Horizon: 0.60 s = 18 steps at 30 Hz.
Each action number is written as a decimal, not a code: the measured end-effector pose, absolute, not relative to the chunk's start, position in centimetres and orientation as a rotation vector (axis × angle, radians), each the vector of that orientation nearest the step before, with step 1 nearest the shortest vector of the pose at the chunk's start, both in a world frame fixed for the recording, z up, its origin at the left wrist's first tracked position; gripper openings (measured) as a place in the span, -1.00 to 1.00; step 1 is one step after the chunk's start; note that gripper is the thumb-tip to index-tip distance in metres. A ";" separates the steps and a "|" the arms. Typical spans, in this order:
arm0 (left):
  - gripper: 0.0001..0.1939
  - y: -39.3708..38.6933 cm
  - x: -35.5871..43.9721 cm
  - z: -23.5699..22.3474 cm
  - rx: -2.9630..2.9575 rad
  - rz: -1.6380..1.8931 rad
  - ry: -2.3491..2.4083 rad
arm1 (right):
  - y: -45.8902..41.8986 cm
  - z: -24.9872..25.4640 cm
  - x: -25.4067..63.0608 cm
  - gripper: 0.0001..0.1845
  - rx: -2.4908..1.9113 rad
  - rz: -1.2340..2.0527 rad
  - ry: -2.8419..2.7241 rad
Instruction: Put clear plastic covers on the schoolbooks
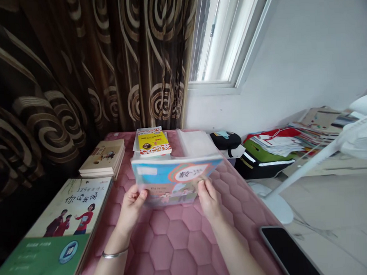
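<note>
Between my two hands is a textbook [164, 181] with a blue and tan cover, slightly blurred, in what looks like a clear sleeve. My left hand [133, 205] is closed on its left edge, thumb on the front. On the right edge, my right hand [209, 197] grips it the same way. The book is tilted up above the pink quilted surface [173, 244]. Behind it lies a yellow and red-patterned book [153, 141], with clear plastic sheets [196, 143] beside it.
At left lie a large green and cream book [62, 226] and a stack of tan books [103, 158]. A phone [289, 251] rests at the right edge. Beyond it stand a white fan [311, 163] and a green-black bag [261, 158]. Dark curtains [106, 67] hang behind.
</note>
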State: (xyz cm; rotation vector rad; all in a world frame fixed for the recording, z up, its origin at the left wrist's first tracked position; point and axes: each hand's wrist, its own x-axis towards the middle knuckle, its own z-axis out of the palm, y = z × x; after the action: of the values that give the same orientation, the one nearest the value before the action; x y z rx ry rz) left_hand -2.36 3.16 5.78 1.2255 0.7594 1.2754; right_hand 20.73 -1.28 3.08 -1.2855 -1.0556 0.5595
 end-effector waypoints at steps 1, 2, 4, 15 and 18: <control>-0.59 3.3 -2.4 5.5 1.241 1.241 0.773 | -1.1 2.5 20.7 -0.45 -1.318 0.579 -1.044; -0.57 3.4 -2.4 5.2 1.249 1.212 0.783 | -0.8 1.9 20.7 -0.42 -1.351 0.592 -1.030; -0.54 3.8 -2.4 4.7 1.240 1.191 0.783 | -0.6 1.2 20.7 -0.38 -1.398 0.580 -1.028; -0.51 3.5 -1.8 4.6 1.030 1.071 0.854 | -1.6 4.7 21.1 -0.55 -1.761 0.317 -1.286; -0.50 4.7 -1.7 2.0 1.093 0.970 1.085 | -0.1 3.2 21.3 -0.59 -1.936 0.472 -1.398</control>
State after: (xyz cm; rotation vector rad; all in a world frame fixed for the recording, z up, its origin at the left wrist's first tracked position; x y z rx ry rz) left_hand -1.70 4.67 2.01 1.0929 1.0850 0.9704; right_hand 21.33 -0.06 3.22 -1.9359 -1.3975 0.4723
